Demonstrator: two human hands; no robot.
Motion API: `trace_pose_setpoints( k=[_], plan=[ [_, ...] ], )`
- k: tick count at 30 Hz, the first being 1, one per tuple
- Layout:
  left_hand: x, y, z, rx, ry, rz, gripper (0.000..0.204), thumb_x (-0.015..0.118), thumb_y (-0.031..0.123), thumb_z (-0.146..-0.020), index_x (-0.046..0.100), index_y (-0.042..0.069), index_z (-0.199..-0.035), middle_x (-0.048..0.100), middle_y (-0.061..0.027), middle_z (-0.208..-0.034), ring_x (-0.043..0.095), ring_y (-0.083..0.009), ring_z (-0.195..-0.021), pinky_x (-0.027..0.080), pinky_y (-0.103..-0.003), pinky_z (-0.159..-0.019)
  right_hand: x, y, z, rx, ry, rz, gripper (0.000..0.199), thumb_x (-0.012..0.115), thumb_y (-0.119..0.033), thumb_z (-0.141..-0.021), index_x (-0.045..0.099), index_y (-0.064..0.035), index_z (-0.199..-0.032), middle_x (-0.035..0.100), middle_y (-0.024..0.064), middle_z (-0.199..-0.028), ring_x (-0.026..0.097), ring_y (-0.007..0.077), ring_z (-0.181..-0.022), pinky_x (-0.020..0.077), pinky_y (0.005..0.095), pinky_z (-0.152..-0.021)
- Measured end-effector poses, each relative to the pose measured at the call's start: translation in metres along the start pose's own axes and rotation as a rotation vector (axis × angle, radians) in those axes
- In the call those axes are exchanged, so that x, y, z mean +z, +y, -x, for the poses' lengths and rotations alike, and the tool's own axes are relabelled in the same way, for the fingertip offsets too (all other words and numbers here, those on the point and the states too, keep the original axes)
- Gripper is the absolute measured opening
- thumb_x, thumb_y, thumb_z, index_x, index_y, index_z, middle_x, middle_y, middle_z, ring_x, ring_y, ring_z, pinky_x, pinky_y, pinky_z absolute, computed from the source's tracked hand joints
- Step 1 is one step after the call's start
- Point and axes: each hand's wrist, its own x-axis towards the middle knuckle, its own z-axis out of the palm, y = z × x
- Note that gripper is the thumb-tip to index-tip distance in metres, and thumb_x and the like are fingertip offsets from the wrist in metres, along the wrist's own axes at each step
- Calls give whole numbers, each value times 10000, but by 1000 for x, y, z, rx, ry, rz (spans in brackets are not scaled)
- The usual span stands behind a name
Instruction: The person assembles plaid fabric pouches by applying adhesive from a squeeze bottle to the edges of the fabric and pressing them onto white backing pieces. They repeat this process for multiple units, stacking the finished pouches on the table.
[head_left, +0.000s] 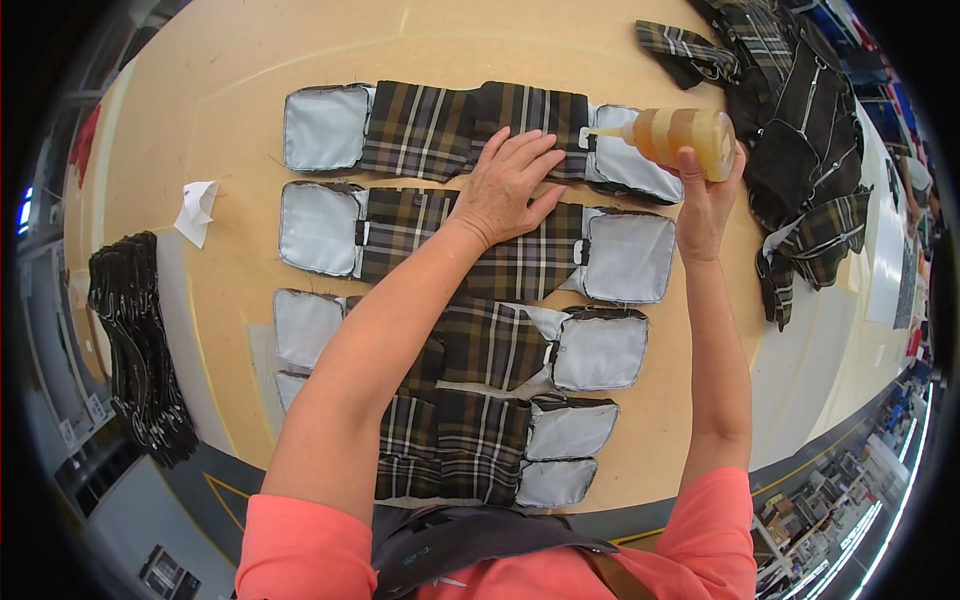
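Looking down, we see our left hand [508,185] spread flat, fingers released, pressing on a brown plaid fabric piece with pale grey lining flaps [440,128], the topmost of several such pieces laid in rows on the tan wooden desk [220,90]. Our right hand [706,195] is clenched around a clear squeeze bottle of amber liquid [680,135], tipped sideways with its nozzle touching the top piece's right grey flap. A heap of matching plaid pieces [800,120] lies at the desk's right; a stack of dark straps [135,340] and a white paper scrap [197,208] lie left.
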Motion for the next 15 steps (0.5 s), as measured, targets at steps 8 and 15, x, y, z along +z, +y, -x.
trace_pose_setpoints(
  k=[8, 15],
  plan=[
    [0, 0, 0, -2, 4, -2, 412, 661, 269, -838, 592, 88, -1202, 556, -82, -1276, 473, -242, -1248, 282, -446, -1113, -2, -10, 5, -140, -28, 191, 644, 776, -318, -809, 403, -28, -1246, 523, 72, -1136, 526, 165, -1057, 434, 289, -918],
    [0, -1, 0, 1, 8, 10, 404, 660, 267, -839, 594, 86, -1195, 558, -80, -1274, 474, -243, -1248, 284, -445, -1111, -5, -10, 11, -156, -75, 206, 668, 794, -300, -791, 401, -40, -1265, 526, 71, -1168, 531, 163, -1066, 437, 301, -933]
  ],
)
